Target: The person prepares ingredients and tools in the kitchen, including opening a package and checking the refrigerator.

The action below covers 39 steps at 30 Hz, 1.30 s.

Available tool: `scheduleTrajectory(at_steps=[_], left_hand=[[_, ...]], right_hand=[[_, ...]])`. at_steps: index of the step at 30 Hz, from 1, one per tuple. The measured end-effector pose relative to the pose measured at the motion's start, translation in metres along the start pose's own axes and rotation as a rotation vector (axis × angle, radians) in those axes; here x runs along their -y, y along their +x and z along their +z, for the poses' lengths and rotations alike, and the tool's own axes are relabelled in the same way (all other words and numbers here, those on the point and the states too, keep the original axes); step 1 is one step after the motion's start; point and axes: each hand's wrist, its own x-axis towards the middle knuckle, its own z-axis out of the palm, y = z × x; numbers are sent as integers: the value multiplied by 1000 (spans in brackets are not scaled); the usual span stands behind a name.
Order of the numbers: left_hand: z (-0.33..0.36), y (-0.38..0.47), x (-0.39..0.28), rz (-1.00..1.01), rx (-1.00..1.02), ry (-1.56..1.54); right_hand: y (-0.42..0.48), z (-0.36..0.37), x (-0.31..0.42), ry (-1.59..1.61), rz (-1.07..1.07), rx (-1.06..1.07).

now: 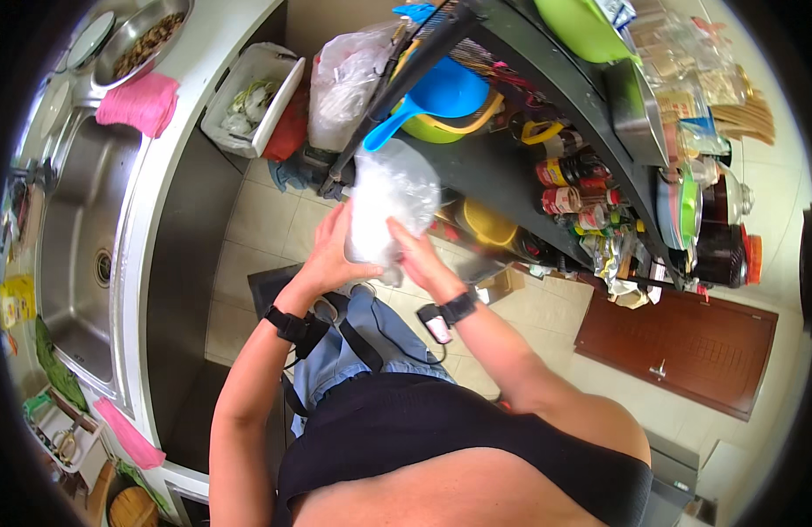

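Between my two hands is a whitish translucent plastic bag or bundle (386, 204), bright and partly blurred, so its contents cannot be told. My left hand (333, 253) grips its left side, thumb along the lower edge. On the right side, my right hand (419, 253) holds it with the fingers bent around it. The top of the bundle lies just below the handle of a blue plastic ladle (448, 89), which rests on a yellow-rimmed green basin (439, 132) on the black shelf.
A black rack (504, 191) with bottles (557, 172) stands to the right. Left are a steel sink (83, 244), pink cloths (139, 105) and a steel bowl of brown food pieces (142, 49). A lined white bin (290, 99) stands beyond the counter. A brown door (682, 349) is at right.
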Motion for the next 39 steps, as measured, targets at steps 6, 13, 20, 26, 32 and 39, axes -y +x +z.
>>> scheduleTrajectory(at_steps=[6, 13, 20, 26, 32, 39], left_hand=[[-29, -6, 10, -239, 80, -324], [-43, -23, 33, -394, 17, -394], [-44, -74, 60, -512, -79, -355], [-48, -95, 71, -619, -95, -162], [-38, -93, 83, -612, -116, -137], [-54, -95, 75, -619, -200, -71]], right_hand=[[-9, -105, 68, -142, -245, -520], [91, -96, 145, -1039, -264, -838], [101, -87, 134, -1144, -549, -929], [164, -111, 170, -1183, -474, -995], [201, -115, 196, -1361, -315, -1007], [133, -114, 156, -1021, -1079, -733]])
